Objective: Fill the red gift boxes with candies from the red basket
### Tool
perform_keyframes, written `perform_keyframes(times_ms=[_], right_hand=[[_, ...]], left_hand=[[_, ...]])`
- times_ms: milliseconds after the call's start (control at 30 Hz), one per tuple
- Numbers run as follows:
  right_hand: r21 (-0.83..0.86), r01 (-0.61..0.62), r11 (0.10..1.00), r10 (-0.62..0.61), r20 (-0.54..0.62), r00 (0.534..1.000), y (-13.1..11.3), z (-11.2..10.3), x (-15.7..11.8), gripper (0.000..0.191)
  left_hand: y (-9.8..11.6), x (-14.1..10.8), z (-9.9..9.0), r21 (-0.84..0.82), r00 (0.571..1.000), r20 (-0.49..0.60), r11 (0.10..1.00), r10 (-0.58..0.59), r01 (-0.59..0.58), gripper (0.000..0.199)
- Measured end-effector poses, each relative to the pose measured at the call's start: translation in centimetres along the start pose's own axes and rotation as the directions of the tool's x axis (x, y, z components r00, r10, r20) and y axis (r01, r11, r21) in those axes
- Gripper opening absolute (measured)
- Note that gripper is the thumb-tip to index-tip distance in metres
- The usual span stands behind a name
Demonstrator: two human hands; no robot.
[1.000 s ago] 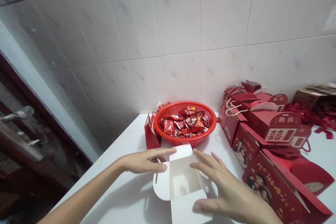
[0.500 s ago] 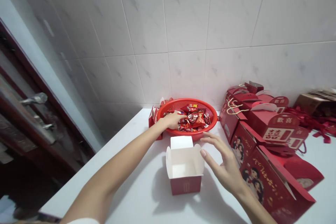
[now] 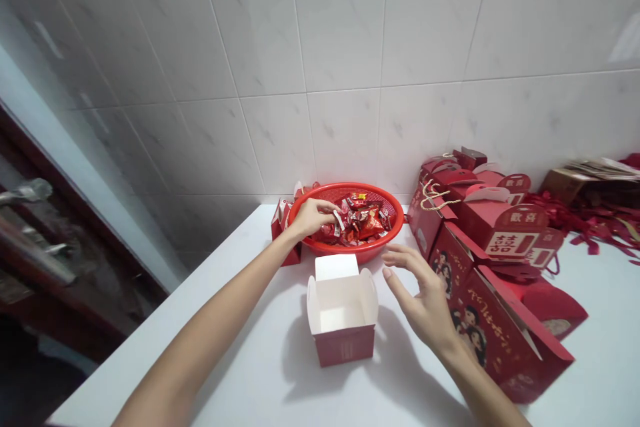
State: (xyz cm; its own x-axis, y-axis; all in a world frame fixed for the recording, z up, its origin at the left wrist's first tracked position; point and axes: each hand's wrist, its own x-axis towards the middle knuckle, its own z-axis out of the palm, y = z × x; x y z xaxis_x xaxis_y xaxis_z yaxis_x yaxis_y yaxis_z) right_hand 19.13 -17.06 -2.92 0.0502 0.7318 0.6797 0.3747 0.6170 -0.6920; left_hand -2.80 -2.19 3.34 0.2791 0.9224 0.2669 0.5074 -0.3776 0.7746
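Observation:
My left hand (image 3: 313, 216) is over the left side of a red plastic colander (image 3: 399, 225) filled with red-wrapped candies (image 3: 369, 221). Its fingertips pinch a small wrapped candy (image 3: 339, 219) with a pale end. In front of the colander stands a small red gift box (image 3: 345, 347), its white-lined flaps raised and its inside bare. To the right of this box my right hand (image 3: 420, 297) hovers, fingers curved and apart, holding nothing.
Several red gift boxes with handles (image 3: 515, 233) and printed red boxes (image 3: 493, 320) crowd the right of the white table (image 3: 240, 333). Red ribbons (image 3: 575, 217) lie behind them. A red packet (image 3: 279, 219) stands left of the colander, near the tiled wall (image 3: 345, 127).
My left hand has risen a little out of the candies, and a wrapped candy now shows at its fingertips. The right hand stays beside the box. The view has shifted slightly right.

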Motion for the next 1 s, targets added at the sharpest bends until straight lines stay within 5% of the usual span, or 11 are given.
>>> perform_keyframes(times_ms=[133, 267, 367, 467, 667, 800, 1000], right_hand=[[0.211, -0.174, 0.962, 0.184, -0.029, 0.982, 0.2, 0.2, 0.2, 0.020], [0.505, -0.354, 0.787, 0.374, 0.066, 0.925, 0.0, 0.4, 0.5, 0.038], [0.648, -0.391, 0.653, 0.392, 0.152, 0.907, -0.1, 0.5, 0.7, 0.042], [0.695, -0.375, 0.614, 0.385, 0.151, 0.910, -0.2, 0.4, 0.8, 0.036], [0.736, -0.318, 0.598, 0.407, 0.063, 0.911, -0.8, 0.1, 1.2, 0.028], [0.776, -0.319, 0.545, 0.498, 0.007, 0.867, -0.5, -0.3, 1.3, 0.031], [0.801, -0.427, 0.419, 0.561, 0.142, 0.816, -0.3, -0.5, 1.3, 0.029]], left_hand=[[1.8, -1.3, -0.4, -0.324, 0.999, -0.037, 0.946, 0.000, -0.012, 0.021], [4.7, -3.7, 1.3, -0.440, 0.992, 0.054, 0.894, 0.117, -0.082, 0.020], [6.5, -5.4, 3.3, -0.440, 0.949, 0.181, 0.884, 0.256, -0.155, 0.018], [7.2, -6.3, 4.5, -0.414, 0.926, 0.240, 0.893, 0.293, -0.175, 0.026], [6.7, -6.0, 4.4, -0.406, 0.940, 0.198, 0.896, 0.278, -0.180, 0.032], [6.8, -5.8, 4.4, -0.354, 0.956, 0.116, 0.911, 0.269, -0.213, 0.024], [6.6, -5.6, 4.7, -0.277, 0.968, 0.050, 0.935, 0.245, -0.222, 0.019]])
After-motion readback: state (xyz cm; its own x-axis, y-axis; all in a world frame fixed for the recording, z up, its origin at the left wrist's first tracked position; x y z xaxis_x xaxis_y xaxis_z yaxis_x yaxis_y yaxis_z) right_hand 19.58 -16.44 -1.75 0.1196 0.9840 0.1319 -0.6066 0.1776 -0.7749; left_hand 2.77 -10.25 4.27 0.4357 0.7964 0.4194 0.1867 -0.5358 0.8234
